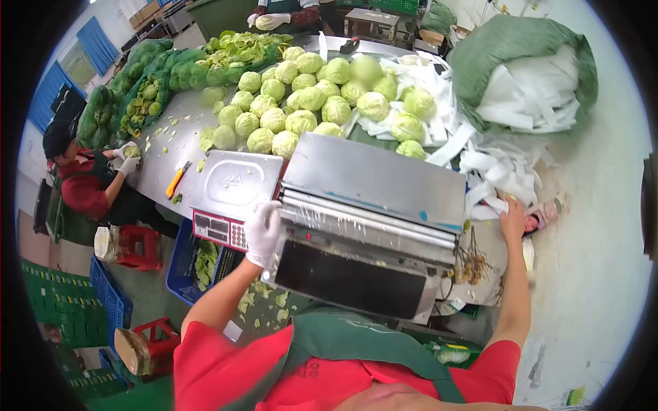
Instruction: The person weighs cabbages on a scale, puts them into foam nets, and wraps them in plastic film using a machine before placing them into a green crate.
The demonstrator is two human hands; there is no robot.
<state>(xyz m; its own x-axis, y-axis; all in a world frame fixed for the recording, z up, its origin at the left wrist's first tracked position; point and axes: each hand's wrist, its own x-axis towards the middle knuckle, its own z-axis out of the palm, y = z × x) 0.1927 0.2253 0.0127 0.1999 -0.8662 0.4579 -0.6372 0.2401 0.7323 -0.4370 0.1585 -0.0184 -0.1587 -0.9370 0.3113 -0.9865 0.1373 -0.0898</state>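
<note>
My left hand (pixel 264 234), in a white glove, rests at the left end of a metal film-wrapping machine (pixel 373 181), beside a red-and-silver weighing scale (pixel 236 181). Its fingers look extended and hold nothing that I can see. My bare right hand (pixel 512 220) is beyond the machine's right end, at the edge of a heap of white strips (pixel 490 175). Its fingers are bent together, and what they hold, if anything, is hidden. Just right of it lies a pink printed container (pixel 546 214). Many green cabbages (pixel 301 122) are piled behind the machine.
A co-worker (pixel 82 171) at the left holds a cabbage; another person's gloved hands (pixel 273 20) are at the back. An orange-handled knife (pixel 177 181) lies on the metal table (pixel 168 147). Green sack (pixel 473 61) at right, blue crate (pixel 184 264) below, net bags (pixel 144 82) at left.
</note>
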